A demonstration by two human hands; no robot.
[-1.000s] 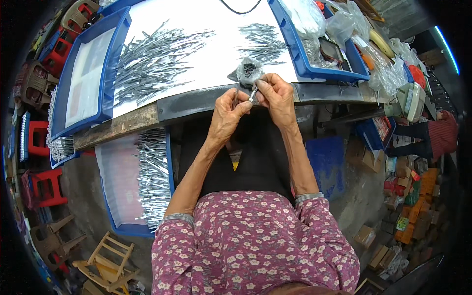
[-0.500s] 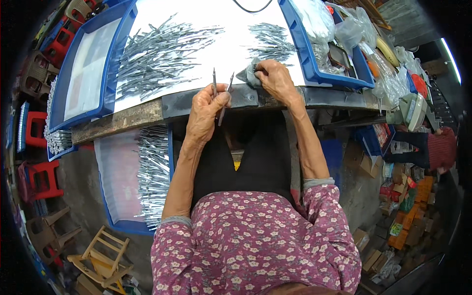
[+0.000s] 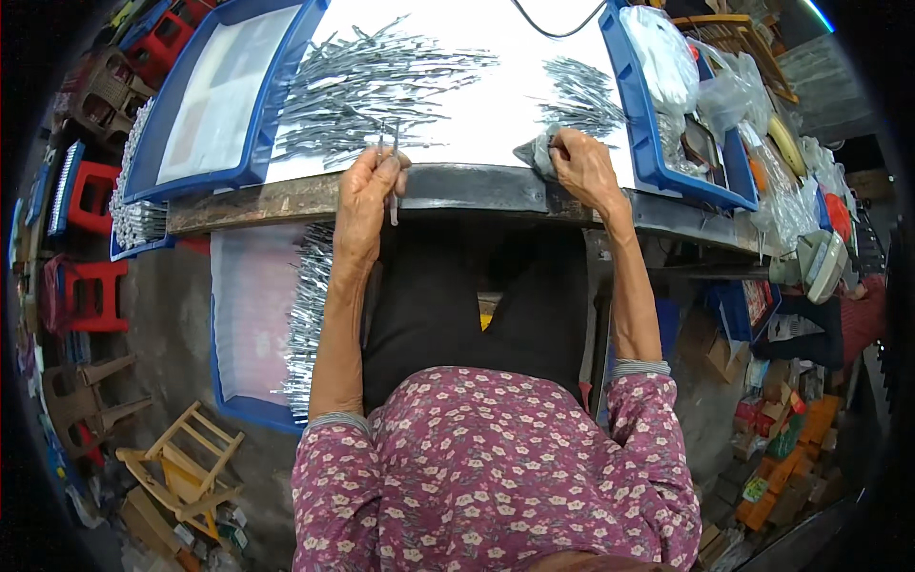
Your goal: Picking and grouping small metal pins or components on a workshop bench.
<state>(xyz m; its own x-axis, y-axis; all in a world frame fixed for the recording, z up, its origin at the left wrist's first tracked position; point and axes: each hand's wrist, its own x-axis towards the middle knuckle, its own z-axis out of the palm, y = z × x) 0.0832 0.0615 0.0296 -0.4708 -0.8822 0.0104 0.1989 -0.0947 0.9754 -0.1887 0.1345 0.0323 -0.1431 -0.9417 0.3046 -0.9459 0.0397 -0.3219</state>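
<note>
My left hand (image 3: 367, 195) is closed on slim grey metal rods (image 3: 395, 143), at least two, held upright at the table's front edge. Just beyond it spreads a large heap of similar rods (image 3: 372, 86) on the white tabletop (image 3: 505, 105). Farther right, my right hand (image 3: 589, 172) pinches a crumpled grey cloth (image 3: 539, 153) that rests at the table edge. A smaller heap of rods (image 3: 583, 95) lies beyond the cloth. Whether the right fingers hold anything besides the cloth is hidden.
A blue tray with a pale liner (image 3: 250, 157) stands left of the large heap. On the right, a blue bin (image 3: 658, 157) holds plastic bags. Below the table, another blue tray (image 3: 221, 381) contains many rods. A wooden folding chair (image 3: 181, 458) stands on the floor at lower left.
My left hand has moved left, away from the right hand and to the large heap, still holding rods. My right hand stays on the cloth. The whole view has shifted slightly.
</note>
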